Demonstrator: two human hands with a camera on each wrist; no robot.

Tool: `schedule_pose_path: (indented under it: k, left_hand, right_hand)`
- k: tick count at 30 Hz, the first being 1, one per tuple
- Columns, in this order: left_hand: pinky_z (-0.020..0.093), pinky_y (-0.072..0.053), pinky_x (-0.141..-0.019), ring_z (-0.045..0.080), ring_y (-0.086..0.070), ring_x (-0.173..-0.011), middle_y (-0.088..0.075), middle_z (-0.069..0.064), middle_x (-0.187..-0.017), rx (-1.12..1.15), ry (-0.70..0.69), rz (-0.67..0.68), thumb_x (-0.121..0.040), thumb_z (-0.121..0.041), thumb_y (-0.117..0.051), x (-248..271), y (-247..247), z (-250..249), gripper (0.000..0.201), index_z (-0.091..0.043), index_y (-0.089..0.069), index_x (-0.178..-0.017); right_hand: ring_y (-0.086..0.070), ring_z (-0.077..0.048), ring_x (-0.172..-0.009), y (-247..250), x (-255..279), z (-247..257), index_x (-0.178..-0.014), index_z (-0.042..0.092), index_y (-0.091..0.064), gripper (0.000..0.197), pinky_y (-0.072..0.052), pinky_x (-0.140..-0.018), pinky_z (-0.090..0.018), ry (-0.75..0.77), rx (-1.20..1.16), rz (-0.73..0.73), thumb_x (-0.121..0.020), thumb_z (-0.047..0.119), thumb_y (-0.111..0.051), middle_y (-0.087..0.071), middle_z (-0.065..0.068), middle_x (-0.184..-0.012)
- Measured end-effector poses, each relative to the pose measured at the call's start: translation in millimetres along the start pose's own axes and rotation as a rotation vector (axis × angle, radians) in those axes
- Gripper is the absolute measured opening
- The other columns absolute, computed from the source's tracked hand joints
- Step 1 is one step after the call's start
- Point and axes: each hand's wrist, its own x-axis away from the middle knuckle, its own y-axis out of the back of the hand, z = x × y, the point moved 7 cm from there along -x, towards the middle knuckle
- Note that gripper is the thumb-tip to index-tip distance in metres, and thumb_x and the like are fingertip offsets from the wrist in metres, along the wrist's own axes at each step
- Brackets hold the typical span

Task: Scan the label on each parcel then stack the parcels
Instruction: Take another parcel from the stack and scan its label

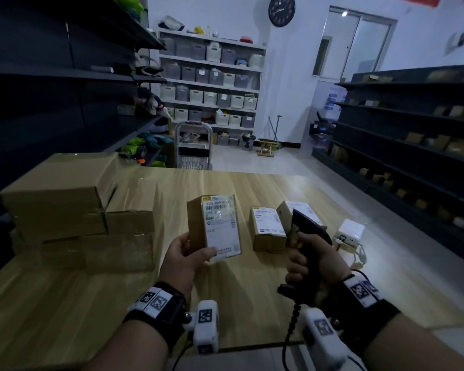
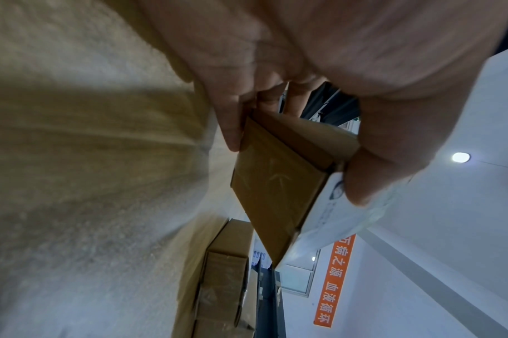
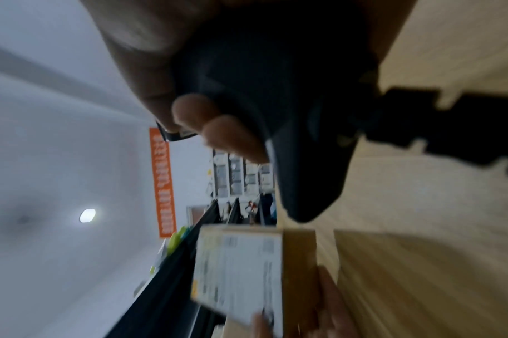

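Note:
My left hand (image 1: 184, 254) grips a small brown parcel (image 1: 214, 227) upright above the wooden table (image 1: 118, 303), its white label (image 1: 221, 226) facing me; the thumb lies on the label's lower corner. The same parcel (image 2: 275, 194) shows in the left wrist view, pinched between thumb and fingers. My right hand (image 1: 310, 259) holds a black barcode scanner (image 1: 304, 226) by its handle, right of the parcel and apart from it. The scanner (image 3: 290, 137) points toward the parcel (image 3: 246, 274) in the right wrist view. Two more labelled parcels (image 1: 268, 228) (image 1: 299, 210) stand on the table behind the scanner.
Several larger brown boxes (image 1: 65, 204) are stacked at the table's left. A white device (image 1: 350, 232) with cables sits at the right edge. Dark shelving (image 1: 413, 135) flanks both sides; a trolley (image 1: 193, 145) stands beyond the table's far edge.

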Motion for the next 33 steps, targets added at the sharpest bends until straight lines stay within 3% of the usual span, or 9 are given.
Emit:
schedule_pose_path:
  k: [3, 8, 13, 15, 17, 18, 23, 29, 33]
  left_hand:
    - [0.052, -0.067, -0.091, 0.035, -0.084, -0.106, -0.086, 0.012, -0.115, 0.026, 0.021, -0.045, -0.085, -0.002, -0.088, -3.9, 3.1, 5.6, 0.055, -0.014, -0.069, -0.134]
    - [0.027, -0.067, -0.065, 0.024, -0.086, -0.089, -0.087, 0.013, -0.105, 0.077, 0.026, -0.066, -0.097, -0.001, -0.074, -5.6, 2.1, 5.9, 0.032, -0.010, -0.071, -0.128]
    - [0.030, -0.067, -0.066, 0.031, -0.085, -0.095, -0.086, 0.019, -0.111, 0.042, 0.026, -0.067, -0.100, -0.001, -0.071, -4.2, 0.6, 6.7, 0.026, -0.007, -0.075, -0.125]
    - [0.037, -0.068, -0.081, 0.033, -0.082, -0.103, -0.084, 0.023, -0.115, 0.029, 0.030, -0.084, -0.103, -0.003, -0.068, -4.5, -2.5, 6.0, 0.020, -0.006, -0.076, -0.122]
    - [0.046, -0.060, -0.100, 0.036, -0.078, -0.111, -0.082, 0.026, -0.120, 0.049, 0.086, -0.066, -0.105, -0.013, -0.066, -8.6, -12.1, 5.0, 0.022, -0.003, -0.077, -0.122]
    - [0.047, -0.058, -0.100, 0.035, -0.078, -0.110, -0.082, 0.025, -0.121, 0.066, 0.119, -0.050, -0.104, -0.019, -0.067, -12.3, -19.7, 2.1, 0.026, -0.004, -0.078, -0.122]
    - [0.043, -0.061, -0.087, 0.029, -0.078, -0.104, -0.088, 0.010, -0.103, -0.033, 0.144, -0.011, -0.101, -0.035, -0.074, -40.3, -74.4, -26.9, 0.028, -0.013, -0.076, -0.118]
    - [0.045, -0.065, -0.090, 0.033, -0.078, -0.106, -0.082, 0.016, -0.113, -0.253, 0.222, -0.009, -0.092, -0.056, -0.078, -71.3, -136.4, -28.3, 0.051, -0.010, -0.076, -0.114]
    - [0.041, -0.065, -0.077, 0.034, -0.078, -0.094, -0.082, 0.019, -0.112, -0.311, 0.212, -0.020, -0.090, -0.059, -0.078, -87.7, -161.4, -21.9, 0.057, -0.006, -0.076, -0.110]
  right_hand:
    - [-0.034, -0.015, -0.036, 25.4, -21.1, -12.0, -0.076, 0.016, -0.050, 0.028, -0.035, -0.041, -0.025, -0.003, -0.116, -0.010, -0.085, 0.036, -0.067, -0.034, 0.000, -0.052]
    - [-0.043, -0.019, -0.044, 52.3, -39.6, -24.5, -0.081, 0.012, -0.055, 0.030, -0.042, -0.050, -0.031, -0.023, -0.207, 0.020, -0.087, 0.039, -0.068, -0.040, -0.004, -0.057]
    - [-0.048, -0.021, -0.049, 59.1, -49.0, -25.3, -0.076, 0.011, -0.058, 0.037, -0.046, -0.051, -0.034, -0.034, -0.325, 0.052, -0.095, 0.042, -0.064, -0.046, -0.006, -0.061]
    - [-0.047, -0.021, -0.051, 56.9, -49.1, -25.9, -0.071, 0.009, -0.060, 0.043, -0.045, -0.052, -0.033, -0.053, -0.333, 0.051, -0.096, 0.043, -0.063, -0.046, -0.006, -0.062]
    - [-0.045, -0.021, -0.052, 54.1, -48.7, -26.6, -0.067, 0.008, -0.061, 0.045, -0.043, -0.053, -0.033, -0.073, -0.339, 0.063, -0.094, 0.044, -0.065, -0.045, -0.006, -0.062]
    - [-0.045, -0.021, -0.052, 52.9, -48.8, -26.6, -0.067, 0.008, -0.061, 0.044, -0.042, -0.054, -0.033, -0.076, -0.344, 0.076, -0.092, 0.044, -0.067, -0.044, -0.006, -0.063]
    - [-0.046, -0.023, -0.056, 53.2, -52.3, -27.5, -0.073, 0.007, -0.060, 0.041, -0.043, -0.058, -0.035, -0.077, -0.378, 0.125, -0.089, 0.044, -0.071, -0.046, -0.007, -0.067]
    - [-0.048, -0.026, -0.058, 59.1, -59.6, -27.6, -0.076, 0.007, -0.059, 0.042, -0.045, -0.059, -0.037, -0.057, -0.367, 0.159, -0.086, 0.045, -0.075, -0.048, -0.009, -0.068]
    - [-0.048, -0.025, -0.058, 59.2, -62.7, -29.6, -0.074, 0.006, -0.061, 0.044, -0.044, -0.059, -0.036, -0.061, -0.366, 0.187, -0.085, 0.047, -0.075, -0.048, -0.008, -0.067]
